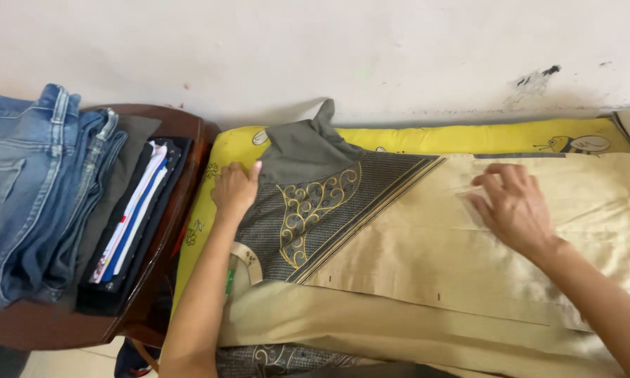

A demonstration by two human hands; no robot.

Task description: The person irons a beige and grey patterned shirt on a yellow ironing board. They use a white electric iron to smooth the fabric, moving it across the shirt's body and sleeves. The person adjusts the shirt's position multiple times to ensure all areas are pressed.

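Hands: two, both the person's own, both bare.
Left hand (235,189): at about 9 o'clock of the garment, palm down with fingers loosely curled, pressing on the spot where the grey collar piece meets the patterned cloth; it grips nothing that I can see.
Right hand (512,204): at about 3 o'clock, fingers spread wide and flat on the beige cloth, holding nothing.
Garment (413,238): one, beige and silky, spread across the bed, with a dark grey patterned panel (308,210) bearing gold scrollwork and diagonal gold stripes at its left end; a plain grey flap sticks up at 12 o'clock of that panel.
Bed sheet (469,138): one, yellow with cartoon insect prints, showing along the far edge and at the left under the garment.
Round wooden surface (182,210): one, dark brown, at 9 o'clock of the bed, just beside it.
On the surface: two stacks of folded clothes, touching side by side.
Jeans stack (28,182): blue denim, at least two pairs; exact count I cannot tell.
Dark stack (129,217): black, grey, white and blue folded pieces; count unclear.
Wall (329,49): white, scuffed, behind the bed.
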